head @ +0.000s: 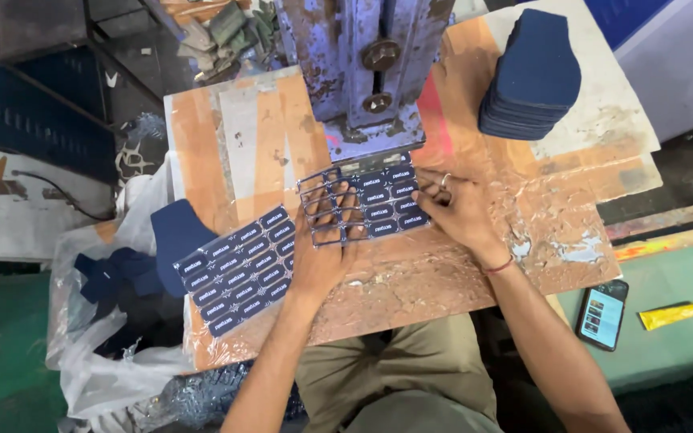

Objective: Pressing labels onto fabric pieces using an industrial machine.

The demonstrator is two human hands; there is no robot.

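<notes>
We press the left hand (pixel 320 255) flat, fingers spread, on the half-emptied dark-blue label sheet (pixel 362 204) while the right hand (pixel 456 210) pins its right edge with fingers together, just under the blue press head (pixel 366 68); best to keep it square and fingertips outside the die. Left, the clear plastic bag (pixel 102 321) holds dark-blue fabric pieces (pixel 126 273); a full label sheet (pixel 242 269) lies beside it.

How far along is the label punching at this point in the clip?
Done: the left columns of the sheet under the press are empty cut-outs. In hand: the left hand lies flat on that punched part and the right hand holds the sheet's right edge, where labels remain. Left: those labels, and a second sheet lying whole to the left.
</notes>
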